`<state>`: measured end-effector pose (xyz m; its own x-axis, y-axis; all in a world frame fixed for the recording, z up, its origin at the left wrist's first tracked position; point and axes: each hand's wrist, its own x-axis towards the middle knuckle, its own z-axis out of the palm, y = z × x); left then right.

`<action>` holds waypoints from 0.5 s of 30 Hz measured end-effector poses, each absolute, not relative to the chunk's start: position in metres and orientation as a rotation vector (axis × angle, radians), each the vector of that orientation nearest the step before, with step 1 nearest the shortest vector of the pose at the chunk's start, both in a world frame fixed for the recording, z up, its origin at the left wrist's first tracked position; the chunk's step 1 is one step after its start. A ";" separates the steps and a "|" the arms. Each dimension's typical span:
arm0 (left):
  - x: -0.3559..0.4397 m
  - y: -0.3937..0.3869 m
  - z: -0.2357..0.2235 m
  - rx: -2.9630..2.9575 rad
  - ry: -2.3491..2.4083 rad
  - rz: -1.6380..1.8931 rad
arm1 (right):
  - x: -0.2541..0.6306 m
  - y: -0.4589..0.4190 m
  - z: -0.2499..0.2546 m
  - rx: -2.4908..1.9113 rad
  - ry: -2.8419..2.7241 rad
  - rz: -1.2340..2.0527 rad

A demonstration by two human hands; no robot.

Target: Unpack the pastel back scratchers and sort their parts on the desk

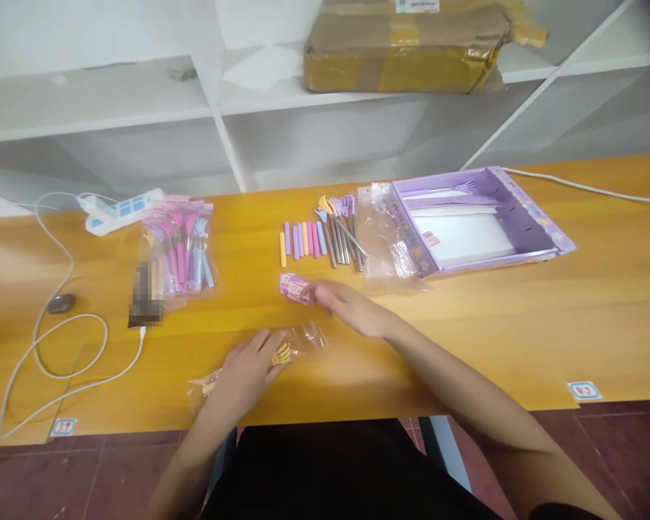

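My left hand (252, 367) lies curled over a clear plastic bag (311, 338) near the table's front edge. A yellow claw-shaped back scratcher head (282, 353) shows through the plastic beside its fingers; the rest is mostly hidden under the hand. Further right, my right hand (339, 300) has its fingers pinched at the edge of a small pile of pink printed cards (295, 287). Behind the cards lie several coloured handle sleeves (304, 240) in a row, then metal-rod back scratchers (344, 238) with yellow, purple and blue claw heads.
A purple open box (466, 238) holds a purple back scratcher; clear plastic bags (387, 245) lie beside it. To the left are bagged back scratchers (181, 249), a power strip (124, 211), a white cable (105, 385) and a blurred-out device (145, 300). A taped carton (406, 54) sits on the shelf.
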<state>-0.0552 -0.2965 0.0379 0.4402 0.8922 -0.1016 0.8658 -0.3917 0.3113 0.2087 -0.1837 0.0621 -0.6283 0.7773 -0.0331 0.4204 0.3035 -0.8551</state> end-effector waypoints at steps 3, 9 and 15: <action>-0.046 -0.294 0.038 2.415 1.497 0.249 | 0.220 -0.219 0.075 -0.960 -2.185 1.478; -0.052 -0.291 0.026 2.247 1.536 0.397 | 0.252 -0.244 0.109 -1.182 -1.940 0.993; -0.050 -0.308 0.013 1.902 1.494 0.298 | 0.262 -0.241 0.112 -1.140 -1.521 1.125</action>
<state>-0.0502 -0.3078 0.0126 0.3110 0.9224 -0.2291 0.7639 -0.0992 0.6376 0.2616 -0.2408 0.1116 -0.1704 0.9763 0.1334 0.1578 0.1606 -0.9743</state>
